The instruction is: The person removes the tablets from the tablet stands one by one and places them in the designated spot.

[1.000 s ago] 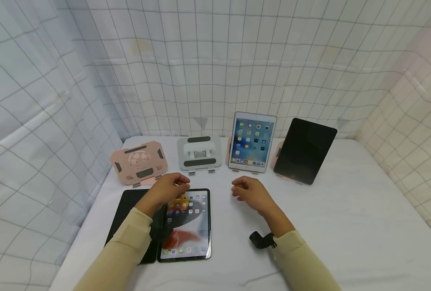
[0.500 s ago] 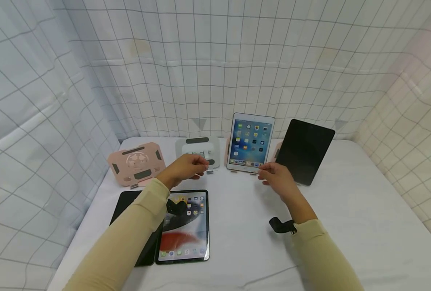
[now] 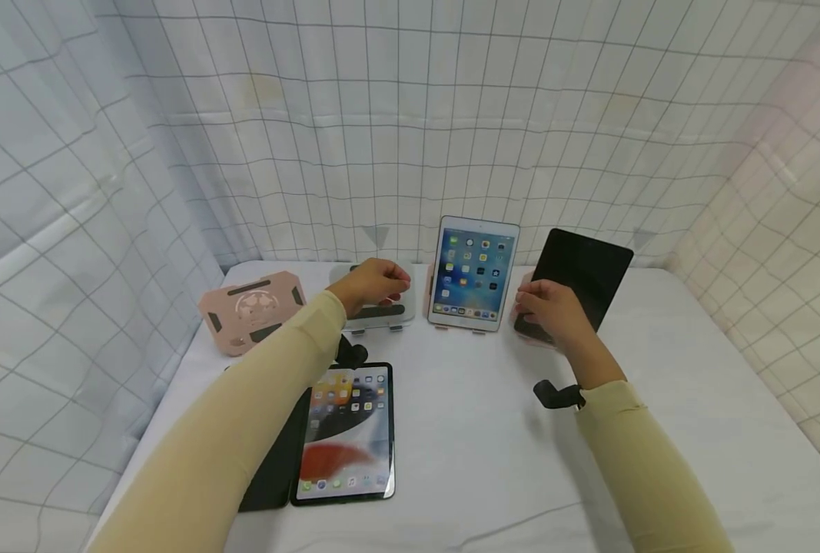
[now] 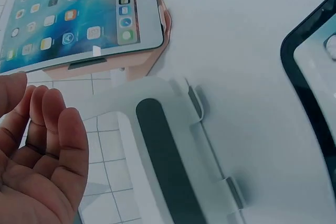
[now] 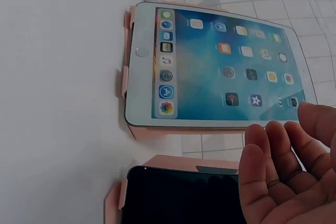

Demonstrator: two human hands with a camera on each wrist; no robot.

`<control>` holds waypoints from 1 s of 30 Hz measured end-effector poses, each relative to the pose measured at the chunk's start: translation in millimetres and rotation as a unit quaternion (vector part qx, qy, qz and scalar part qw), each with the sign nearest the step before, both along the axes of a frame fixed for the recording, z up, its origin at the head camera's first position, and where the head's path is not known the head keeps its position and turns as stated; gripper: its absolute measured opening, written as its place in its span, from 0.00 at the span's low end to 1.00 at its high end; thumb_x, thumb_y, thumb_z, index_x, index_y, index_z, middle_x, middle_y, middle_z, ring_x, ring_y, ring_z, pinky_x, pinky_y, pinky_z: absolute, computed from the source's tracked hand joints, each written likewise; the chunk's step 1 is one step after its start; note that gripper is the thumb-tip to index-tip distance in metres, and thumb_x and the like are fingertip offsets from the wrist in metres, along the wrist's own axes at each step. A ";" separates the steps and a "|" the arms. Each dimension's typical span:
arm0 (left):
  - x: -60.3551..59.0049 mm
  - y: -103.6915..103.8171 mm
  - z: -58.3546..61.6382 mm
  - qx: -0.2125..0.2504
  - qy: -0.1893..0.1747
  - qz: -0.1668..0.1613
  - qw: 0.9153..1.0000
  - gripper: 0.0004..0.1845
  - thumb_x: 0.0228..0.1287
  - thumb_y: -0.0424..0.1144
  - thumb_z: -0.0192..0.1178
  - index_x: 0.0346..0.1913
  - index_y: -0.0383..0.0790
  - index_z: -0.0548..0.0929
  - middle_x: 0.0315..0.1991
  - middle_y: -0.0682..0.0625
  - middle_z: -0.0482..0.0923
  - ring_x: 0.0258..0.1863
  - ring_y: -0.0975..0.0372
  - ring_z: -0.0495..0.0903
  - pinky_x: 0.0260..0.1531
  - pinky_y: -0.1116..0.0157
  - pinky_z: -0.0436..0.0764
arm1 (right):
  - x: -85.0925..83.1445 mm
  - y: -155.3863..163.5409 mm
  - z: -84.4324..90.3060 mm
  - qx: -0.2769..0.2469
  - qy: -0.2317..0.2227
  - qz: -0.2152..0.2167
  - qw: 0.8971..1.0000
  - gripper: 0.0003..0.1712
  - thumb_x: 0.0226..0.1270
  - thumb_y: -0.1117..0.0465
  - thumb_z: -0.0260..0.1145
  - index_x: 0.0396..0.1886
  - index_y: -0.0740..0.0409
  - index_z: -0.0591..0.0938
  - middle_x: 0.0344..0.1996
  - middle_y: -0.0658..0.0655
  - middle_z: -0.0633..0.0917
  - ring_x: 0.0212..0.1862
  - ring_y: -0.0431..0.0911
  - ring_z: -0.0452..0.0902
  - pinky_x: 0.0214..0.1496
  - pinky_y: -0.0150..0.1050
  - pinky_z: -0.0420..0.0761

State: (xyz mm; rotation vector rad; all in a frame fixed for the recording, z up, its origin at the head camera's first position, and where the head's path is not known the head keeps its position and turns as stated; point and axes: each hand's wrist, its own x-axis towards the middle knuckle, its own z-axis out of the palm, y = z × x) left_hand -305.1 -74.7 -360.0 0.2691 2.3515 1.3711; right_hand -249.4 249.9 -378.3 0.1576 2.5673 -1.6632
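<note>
You are reaching both hands out toward the row of stands at the far side of the table, and this looks like the approach step, before any grip is made. Your left hand is hovering over the grey stand, which is sitting empty just under your palm; in the left wrist view its fingers are lying side by side and gently bent, holding nothing, and I cannot tell whether they are touching the stand. Your right hand is arriving at the lower left edge of the dark tablet, which is leaning upright on a pink stand just past your fingertips; in the right wrist view the fingers are loosely curved and closing on nothing, and whether they are touching the tablet is hidden from the head camera. The white tablet, lit and propped on its own stand, is standing between your two hands. Nearer to you, under your left forearm, a lit tablet is lying flat on the table, and an empty pink stand is sitting off to the left of your left hand. As I judge it, the next move is calling for you to settle each hand on the thing in front of it and close your fingers before lifting or shifting anything, keeping clear of the white tablet between them.
</note>
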 end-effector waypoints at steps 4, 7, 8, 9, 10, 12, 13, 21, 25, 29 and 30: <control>-8.5 6.5 8.2 -0.005 0.000 -0.003 1.000 0.12 0.74 0.37 0.56 0.54 0.33 0.77 0.55 0.35 0.75 0.50 0.49 0.77 0.49 0.60 0.80 | -10.4 6.6 7.8 0.008 0.013 0.002 1.000 0.18 0.76 0.56 0.58 0.56 0.65 0.76 0.54 0.66 0.79 0.55 0.58 0.77 0.61 0.49 0.77; -14.4 10.6 14.2 -0.021 0.005 -0.009 1.000 0.12 0.74 0.37 0.56 0.53 0.33 0.78 0.56 0.36 0.76 0.50 0.50 0.77 0.49 0.59 0.81 | -17.5 9.8 14.1 0.017 0.016 0.003 1.000 0.18 0.76 0.58 0.57 0.55 0.67 0.76 0.53 0.66 0.80 0.55 0.58 0.77 0.60 0.50 0.77; -16.4 11.7 16.0 -0.028 0.008 -0.010 1.000 0.12 0.74 0.37 0.56 0.53 0.34 0.78 0.56 0.37 0.76 0.50 0.51 0.77 0.50 0.59 0.81 | -19.6 10.2 16.4 0.022 0.017 0.006 1.000 0.18 0.76 0.58 0.57 0.56 0.67 0.76 0.53 0.66 0.80 0.54 0.57 0.78 0.60 0.50 0.77; -18.4 12.8 17.7 -0.034 0.010 -0.010 0.999 0.12 0.74 0.38 0.56 0.53 0.34 0.78 0.56 0.37 0.77 0.49 0.51 0.77 0.50 0.60 0.81 | -21.9 10.7 18.3 0.025 0.019 0.008 0.999 0.18 0.76 0.58 0.57 0.55 0.67 0.76 0.53 0.66 0.79 0.54 0.56 0.78 0.60 0.49 0.78; -20.3 14.0 19.6 -0.039 0.012 -0.009 0.999 0.12 0.74 0.38 0.56 0.53 0.34 0.79 0.56 0.38 0.77 0.49 0.52 0.78 0.50 0.60 0.81 | -24.2 11.0 20.2 0.027 0.020 0.011 0.999 0.18 0.76 0.58 0.57 0.55 0.68 0.76 0.53 0.66 0.79 0.53 0.55 0.78 0.59 0.49 0.78; -23.9 16.8 23.3 -0.046 0.014 -0.005 0.999 0.12 0.74 0.38 0.56 0.53 0.34 0.79 0.55 0.39 0.78 0.49 0.52 0.77 0.51 0.60 0.80 | -28.6 11.1 24.0 0.032 0.023 0.016 0.999 0.18 0.76 0.58 0.57 0.56 0.68 0.76 0.54 0.66 0.79 0.53 0.54 0.78 0.59 0.49 0.78; -25.6 18.2 24.9 -0.049 0.015 -0.004 0.999 0.12 0.74 0.38 0.57 0.53 0.34 0.79 0.55 0.39 0.78 0.49 0.52 0.77 0.51 0.60 0.80 | -30.7 10.8 25.6 0.032 0.024 0.017 0.999 0.18 0.76 0.58 0.57 0.56 0.68 0.76 0.54 0.66 0.79 0.53 0.54 0.78 0.59 0.49 0.78; -40.0 34.3 33.6 -0.069 0.017 0.011 0.997 0.11 0.72 0.38 0.58 0.51 0.35 0.80 0.52 0.43 0.78 0.48 0.54 0.78 0.47 0.61 0.81 | -45.9 10.4 30.1 0.071 0.029 0.039 0.996 0.18 0.77 0.57 0.57 0.54 0.68 0.76 0.51 0.65 0.79 0.52 0.55 0.78 0.58 0.48 0.78; -45.0 43.1 37.0 -0.075 0.015 0.026 0.997 0.12 0.72 0.38 0.58 0.52 0.36 0.80 0.55 0.43 0.78 0.49 0.54 0.78 0.48 0.61 0.80 | -51.8 10.1 30.9 0.080 0.036 0.037 0.995 0.17 0.78 0.59 0.56 0.54 0.68 0.75 0.52 0.67 0.79 0.51 0.55 0.79 0.58 0.48 0.79; -46.6 53.2 38.8 -0.082 0.029 0.037 0.995 0.12 0.72 0.38 0.58 0.52 0.35 0.81 0.54 0.44 0.79 0.49 0.55 0.78 0.47 0.61 0.81 | -56.3 8.4 31.8 0.076 0.036 0.038 0.996 0.16 0.78 0.61 0.56 0.54 0.70 0.74 0.52 0.68 0.77 0.52 0.57 0.79 0.58 0.48 0.79; -46.7 55.6 38.8 -0.082 0.034 0.042 0.995 0.12 0.72 0.38 0.58 0.52 0.35 0.81 0.53 0.44 0.79 0.48 0.55 0.78 0.47 0.62 0.81 | -57.1 7.7 32.1 0.074 0.036 0.038 0.996 0.16 0.78 0.62 0.56 0.54 0.71 0.74 0.52 0.68 0.77 0.53 0.58 0.79 0.57 0.48 0.80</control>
